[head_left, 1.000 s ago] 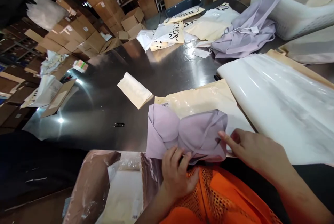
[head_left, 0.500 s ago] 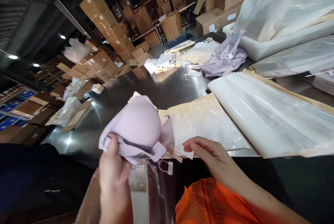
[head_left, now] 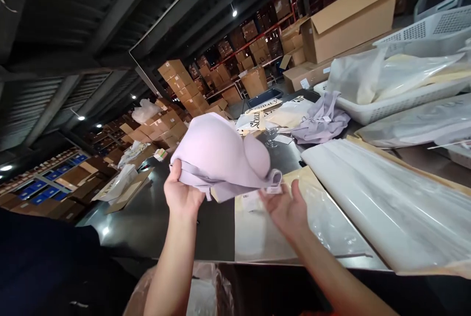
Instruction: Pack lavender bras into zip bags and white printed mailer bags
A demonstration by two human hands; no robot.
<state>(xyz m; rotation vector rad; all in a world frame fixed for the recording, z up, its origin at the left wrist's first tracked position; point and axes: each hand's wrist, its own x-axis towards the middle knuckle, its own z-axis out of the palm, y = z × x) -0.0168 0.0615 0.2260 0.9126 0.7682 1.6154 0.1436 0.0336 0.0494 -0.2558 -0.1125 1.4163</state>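
Note:
A lilac bra point(head_left: 217, 151) with smooth moulded cups is held up above the table. My left hand point(head_left: 182, 191) grips its left end, thumb on top and fingers underneath. At the bra's right end, my right hand point(head_left: 289, 205) is open, palm up, with its fingertips at the band and a small white tag point(head_left: 273, 189). Some of those fingertips are hidden behind the fabric. Below lies a clear-fronted plastic bag point(head_left: 268, 235) with a cream backing, flat on the dark metal table point(head_left: 165, 227).
On the right, a stack of glossy plastic bags point(head_left: 375, 198) lies beside a white basket point(head_left: 390, 105) of bagged goods. Another lilac garment point(head_left: 324, 119) rests at the back, near printed packages point(head_left: 257, 119). An open carton point(head_left: 353, 26) stands behind. A plastic-lined box point(head_left: 206, 291) sits below the table edge.
The bra has been raised and moved right, its second cup now showing. My right hand has turned palm up and come to the bra's right end. The view has tilted upward.

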